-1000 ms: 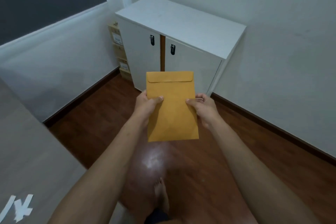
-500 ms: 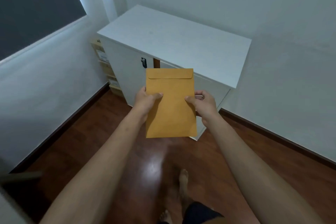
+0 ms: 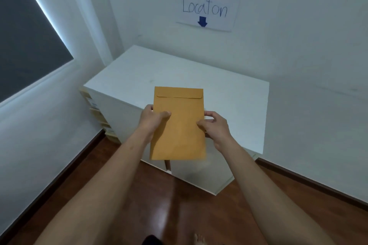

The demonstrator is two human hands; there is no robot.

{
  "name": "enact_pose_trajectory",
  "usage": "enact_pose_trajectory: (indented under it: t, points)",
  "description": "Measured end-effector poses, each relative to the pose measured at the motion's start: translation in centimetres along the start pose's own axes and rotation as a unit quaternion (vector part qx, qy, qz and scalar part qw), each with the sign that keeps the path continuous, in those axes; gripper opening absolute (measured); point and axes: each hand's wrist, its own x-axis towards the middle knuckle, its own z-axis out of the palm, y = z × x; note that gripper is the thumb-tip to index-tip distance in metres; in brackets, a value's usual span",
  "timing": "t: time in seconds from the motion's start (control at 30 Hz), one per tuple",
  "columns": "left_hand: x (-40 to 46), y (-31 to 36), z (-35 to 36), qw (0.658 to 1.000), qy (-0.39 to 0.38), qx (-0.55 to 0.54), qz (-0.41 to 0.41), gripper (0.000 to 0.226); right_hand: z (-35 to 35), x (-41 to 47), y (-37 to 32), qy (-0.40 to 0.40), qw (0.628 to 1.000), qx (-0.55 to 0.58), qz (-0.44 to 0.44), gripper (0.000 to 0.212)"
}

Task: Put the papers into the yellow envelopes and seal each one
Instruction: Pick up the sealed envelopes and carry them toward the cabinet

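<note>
Yellow envelope [image 3: 178, 125] gripped by both hands, above white cabinet [image 3: 219, 89]

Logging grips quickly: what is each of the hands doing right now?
Left hand: closed on the flat yellow paper envelope's left edge.
Right hand: closed on its right edge.

I hold the yellow envelope [image 3: 178, 123] upright in the air before me, flap folded down along its top edge, gripped at both side edges
</note>
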Motion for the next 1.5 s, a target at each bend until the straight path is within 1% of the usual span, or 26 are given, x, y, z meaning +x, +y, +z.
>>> enact_pose_trajectory:
  t: [0.13,0.27,0.47,0.53,0.63,0.7,0.73,0.9,1.03,1.2,1.27,1.37,1.4,1.5]
  points:
    - [4.0,2.0,-0.8,0.999,-0.032,0.008,-0.004,0.041,1.9,2.8,-1.2,0.023,0.999,0.025,0.01,0.034]
    - [7.7,3.7,-1.9,0.996,-0.079,0.032,-0.005,0.036,4.5,5.2,-1.9,0.084,0.994,0.056,0.034,0.032]
    - [12.9,5.1,-3.7,0.983,-0.164,0.076,0.021,0.037,7.5,7.9,-2.6,0.157,0.982,0.089,0.057,0.03]
    - [13.9,5.1,-4.2,0.979,-0.183,0.092,0.015,0.042,8.0,8.5,-2.6,0.167,0.98,0.088,0.066,0.03]
    - [15.9,5.0,-4.3,0.97,-0.214,0.116,0.009,0.056,8.4,9.7,-2.3,0.184,0.976,0.086,0.08,0.028]
    - [17.1,4.8,-4.2,0.968,-0.212,0.131,0.015,0.065,8.6,10.4,-2.2,0.195,0.974,0.081,0.085,0.027]
    - [17.5,4.7,-4.0,0.97,-0.204,0.136,0.015,0.066,8.7,10.7,-2.2,0.201,0.973,0.072,0.086,0.026]
    - [19.1,3.3,-2.8,0.976,-0.163,0.143,0.022,0.045,8.5,12.3,-2.3,0.233,0.969,0.012,0.083,0.024]
    - [19.9,2.7,-1.9,0.975,-0.151,0.157,0.042,0.044,8.4,12.9,-2.4,0.263,0.961,-0.023,0.078,0.037]
    - [20.5,2.2,-1.4,0.976,-0.12,0.175,0.053,0.049,8.4,13.4,-2.3,0.249,0.964,-0.047,0.075,0.042]
    - [20.9,2.1,-1.4,0.976,-0.113,0.18,0.055,0.046,8.5,13.7,-2.3,0.246,0.965,-0.059,0.073,0.038]
    - [21.4,2.0,-1.2,0.973,-0.11,0.194,0.065,0.046,8.7,14.0,-2.3,0.239,0.966,-0.074,0.069,0.021]
    - [21.7,2.0,-1.1,0.972,-0.109,0.199,0.068,0.045,8.8,14.1,-2.2,0.236,0.966,-0.084,0.066,0.019]
    - [22.0,2.1,-0.8,0.968,-0.108,0.215,0.076,0.043,9.2,14.5,-1.9,0.239,0.961,-0.131,0.055,0.021]
